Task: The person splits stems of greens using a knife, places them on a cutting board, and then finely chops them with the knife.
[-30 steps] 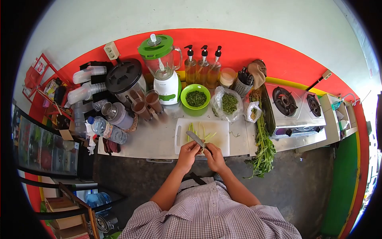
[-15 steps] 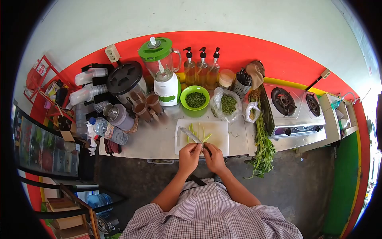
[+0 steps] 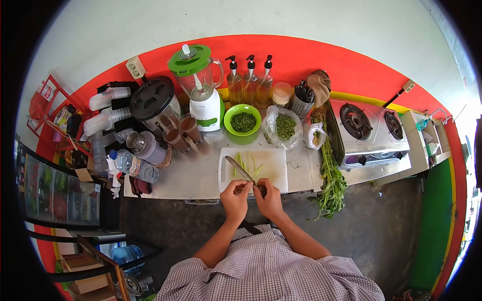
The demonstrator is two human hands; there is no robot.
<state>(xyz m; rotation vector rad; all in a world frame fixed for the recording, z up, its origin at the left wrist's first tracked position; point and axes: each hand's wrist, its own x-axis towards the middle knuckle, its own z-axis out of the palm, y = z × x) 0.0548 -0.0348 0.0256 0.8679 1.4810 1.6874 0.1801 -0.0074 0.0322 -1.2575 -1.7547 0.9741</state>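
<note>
Steel knife [image 3: 238, 167], gripped by right hand [image 3: 269, 199], points between ten and eleven o'clock above the cutting board [image 3: 275, 173]; whether curled left hand [image 3: 235, 200] grasps anything, I cannot tell.

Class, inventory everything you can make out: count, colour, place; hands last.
cutting board: one, white, on counter
knife: one, silver, above board
stalks: several, pale green, on board
bowl: one, green, behind board
chopped greens: uncounted, green, in bowl, one bag
plastic bags: two, whitish, right of bowl
blender: one, white-green, left of bowl
pump bottles: three, black-topped, behind bowl
leafy bunch: one, green, beside stove
stove: one, silver, right
cups: two, brown, left of blender
lidded pot: one, black-topped, behind cups
blue-capped bottle: one, clear, left on counter
plastic cups: several, clear, far left
left hand: one, bare, at knife
right hand: one, bare, beside it; grip unclear
</note>
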